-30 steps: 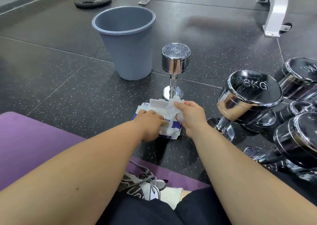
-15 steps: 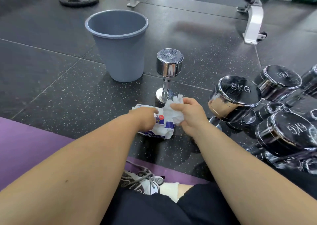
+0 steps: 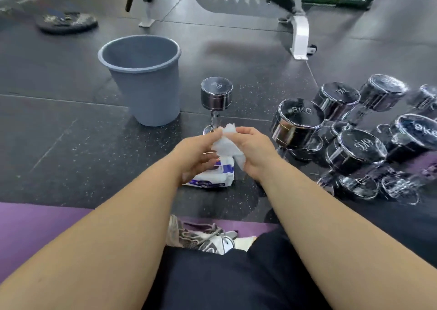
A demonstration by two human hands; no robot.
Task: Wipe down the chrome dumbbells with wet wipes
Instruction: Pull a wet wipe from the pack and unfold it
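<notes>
Fingers [image 3: 244,130] of both hands grasp a crumpled white wet wipe [image 3: 225,145].
The right hand [image 3: 256,154] curls round the wipe's lower part, and the left hand [image 3: 197,154] pinches its upper edge. Just beneath lies the white-and-blue wipes pack [image 3: 216,178] on the black speckled rubber floor [image 3: 71,144]. A small upright chrome dumbbell [image 3: 216,96] stands just beyond, with a grey plastic bucket [image 3: 144,85] to its left and a cluster of larger chrome dumbbells [image 3: 354,132] to its right.

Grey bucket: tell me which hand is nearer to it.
Left. The left hand pinches the wet wipe front-right of the grey bucket; the right hand grips it farther right, by the 8KG dumbbell.
</notes>
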